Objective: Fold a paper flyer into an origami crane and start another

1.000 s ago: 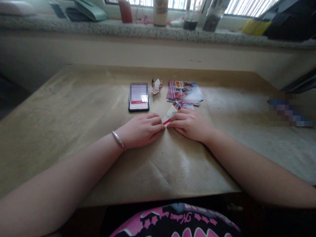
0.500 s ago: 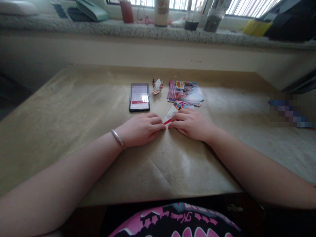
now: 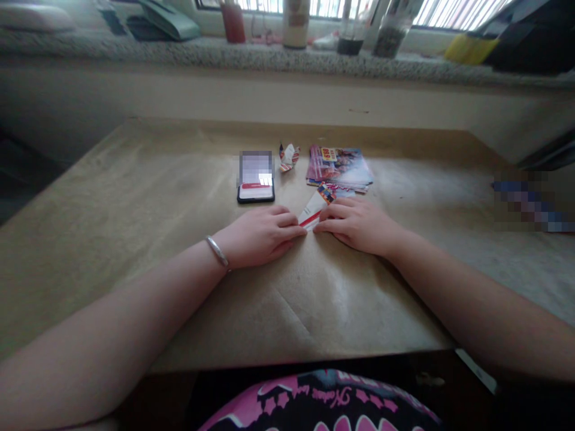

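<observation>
A folded piece of printed paper [image 3: 313,209], white with a red stripe and a coloured end, lies on the table between my hands. My left hand [image 3: 267,235] has its fingers together, with the tips at the paper's lower left corner. Over the paper's right part, my right hand [image 3: 354,224] curls its fingers and presses it to the tabletop, hiding that side. Just beyond the paper is a stack of glossy printed sheets [image 3: 344,164]. A small folded paper shape [image 3: 288,157] stands left of the stack.
A phone [image 3: 256,190] with a lit screen lies beyond my left hand on the brown-covered table [image 3: 188,185]. Bottles [image 3: 295,24] and other items line the granite windowsill [image 3: 251,57] at the back. A blurred, pixelated item [image 3: 532,203] is at the far right.
My right fingertips have slid slightly right along the paper, away from the left ones, so a little more of it shows. The left hand stays at the corner.
</observation>
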Demonstrator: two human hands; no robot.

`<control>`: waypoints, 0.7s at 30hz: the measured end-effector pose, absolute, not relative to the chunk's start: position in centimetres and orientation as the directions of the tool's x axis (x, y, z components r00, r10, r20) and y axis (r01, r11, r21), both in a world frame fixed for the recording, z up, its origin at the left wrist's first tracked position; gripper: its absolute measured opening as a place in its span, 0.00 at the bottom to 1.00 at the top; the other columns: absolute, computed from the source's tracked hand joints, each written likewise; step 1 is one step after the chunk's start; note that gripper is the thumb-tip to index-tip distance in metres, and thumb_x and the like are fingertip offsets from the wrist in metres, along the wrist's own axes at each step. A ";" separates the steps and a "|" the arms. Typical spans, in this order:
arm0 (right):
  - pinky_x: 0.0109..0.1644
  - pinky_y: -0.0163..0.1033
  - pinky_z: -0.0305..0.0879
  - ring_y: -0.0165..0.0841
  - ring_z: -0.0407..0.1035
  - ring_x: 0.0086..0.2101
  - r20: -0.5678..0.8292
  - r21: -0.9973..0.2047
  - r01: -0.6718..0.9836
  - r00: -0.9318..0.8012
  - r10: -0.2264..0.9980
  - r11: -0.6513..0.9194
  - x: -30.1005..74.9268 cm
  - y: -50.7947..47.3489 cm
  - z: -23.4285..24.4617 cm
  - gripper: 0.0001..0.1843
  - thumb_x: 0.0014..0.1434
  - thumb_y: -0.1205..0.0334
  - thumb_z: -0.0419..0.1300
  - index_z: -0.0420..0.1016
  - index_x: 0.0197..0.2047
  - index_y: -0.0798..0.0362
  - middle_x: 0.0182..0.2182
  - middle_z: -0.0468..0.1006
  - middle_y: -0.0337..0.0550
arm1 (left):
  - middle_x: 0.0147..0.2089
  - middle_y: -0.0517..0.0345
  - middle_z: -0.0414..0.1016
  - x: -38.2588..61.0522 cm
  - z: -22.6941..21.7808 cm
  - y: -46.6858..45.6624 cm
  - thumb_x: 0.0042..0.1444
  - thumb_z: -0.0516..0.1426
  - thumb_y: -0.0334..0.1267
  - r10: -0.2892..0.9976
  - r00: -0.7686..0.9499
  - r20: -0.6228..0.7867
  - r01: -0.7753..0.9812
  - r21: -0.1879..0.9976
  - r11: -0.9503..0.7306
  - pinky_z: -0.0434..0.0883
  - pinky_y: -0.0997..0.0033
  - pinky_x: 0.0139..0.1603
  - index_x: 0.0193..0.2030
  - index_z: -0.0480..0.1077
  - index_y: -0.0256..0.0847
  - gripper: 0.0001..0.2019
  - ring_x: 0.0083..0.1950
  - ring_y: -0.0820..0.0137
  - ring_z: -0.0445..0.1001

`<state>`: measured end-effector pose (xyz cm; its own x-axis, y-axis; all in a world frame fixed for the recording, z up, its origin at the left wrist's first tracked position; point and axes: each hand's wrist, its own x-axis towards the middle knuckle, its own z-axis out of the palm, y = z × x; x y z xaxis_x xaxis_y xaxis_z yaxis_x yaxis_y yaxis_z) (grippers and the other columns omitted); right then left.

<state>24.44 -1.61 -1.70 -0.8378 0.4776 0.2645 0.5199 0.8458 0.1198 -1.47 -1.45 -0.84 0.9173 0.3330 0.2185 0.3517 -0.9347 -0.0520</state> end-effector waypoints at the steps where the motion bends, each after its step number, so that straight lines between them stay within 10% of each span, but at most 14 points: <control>1: 0.44 0.41 0.58 0.35 0.65 0.41 0.264 0.124 0.520 -0.838 0.477 0.845 24.5 -1.6 -1.7 0.14 0.66 0.63 0.51 0.76 0.47 0.46 0.43 0.77 0.44 | 0.47 0.50 0.74 -1.5 -0.8 -1.5 0.65 0.48 0.36 0.334 0.917 0.216 0.352 -0.049 -0.935 0.70 0.64 0.49 0.55 0.69 0.39 0.16 0.49 0.64 0.70; 21: 0.46 0.42 0.61 0.36 0.66 0.43 0.313 0.160 0.545 -0.819 0.482 0.823 26.4 -1.7 -1.8 0.15 0.62 0.68 0.51 0.78 0.45 0.47 0.48 0.75 0.46 | 0.46 0.49 0.74 -1.4 -0.5 -1.6 0.64 0.47 0.33 0.354 0.913 0.204 0.367 -0.030 -0.930 0.71 0.66 0.48 0.54 0.70 0.38 0.16 0.48 0.65 0.70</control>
